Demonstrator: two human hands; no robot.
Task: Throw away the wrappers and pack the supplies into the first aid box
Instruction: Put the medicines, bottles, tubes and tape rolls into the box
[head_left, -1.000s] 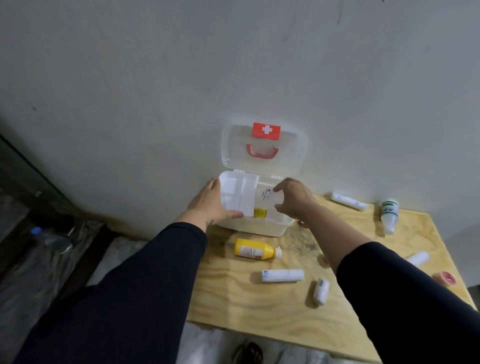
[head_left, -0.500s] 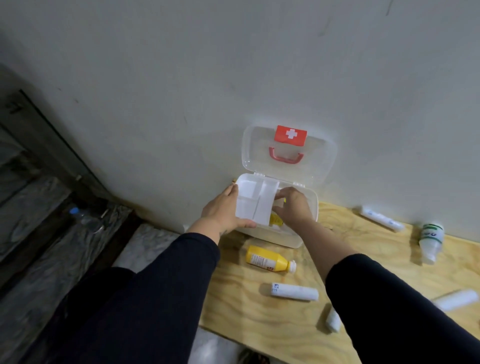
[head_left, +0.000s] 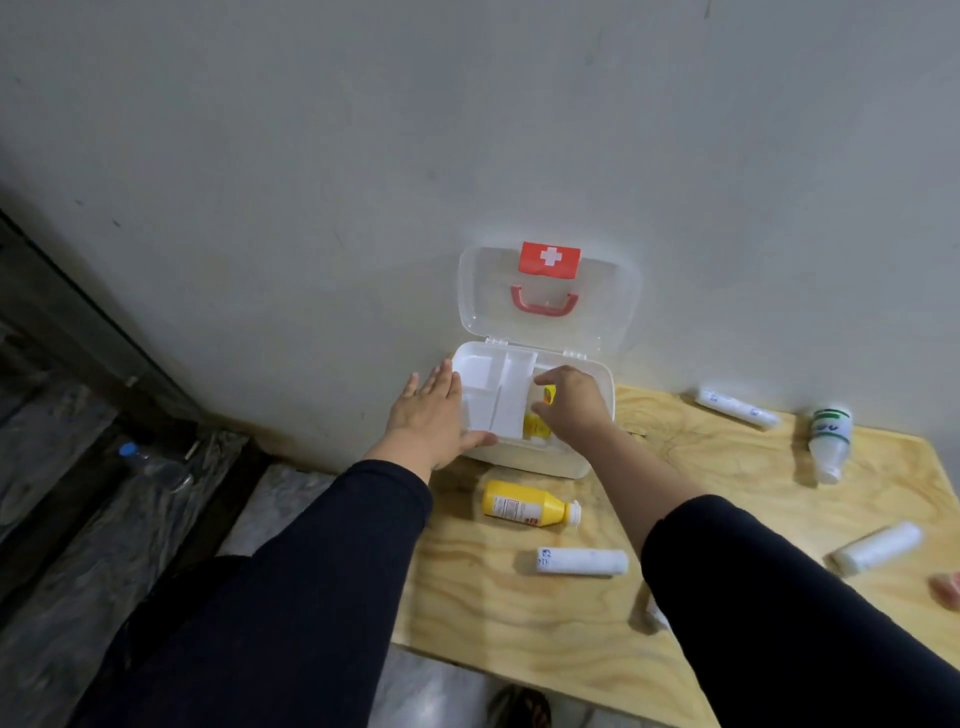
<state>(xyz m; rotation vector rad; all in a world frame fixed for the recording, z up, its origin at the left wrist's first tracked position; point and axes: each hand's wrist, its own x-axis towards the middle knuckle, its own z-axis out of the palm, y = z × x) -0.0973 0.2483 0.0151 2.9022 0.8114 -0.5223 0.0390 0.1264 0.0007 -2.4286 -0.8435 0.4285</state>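
Two hands are at the first aid box (head_left: 597, 415), open against the wall. Left hand (head_left: 428, 421) is spread flat on its left side, likely steadying it. Right hand (head_left: 569, 402) is inside, fingers pinched on a small yellow item (head_left: 548, 394) being placed. Yellow bottle (head_left: 524, 505) lies unpacked on the table (head_left: 519, 623).

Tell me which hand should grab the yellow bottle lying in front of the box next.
Probably right: the right hand is busy inside the first aid box, directly behind the yellow bottle, while the left hand steadies the box.

white first aid box (head_left: 597, 415), red cross label (head_left: 549, 258), yellow bottle (head_left: 522, 505)
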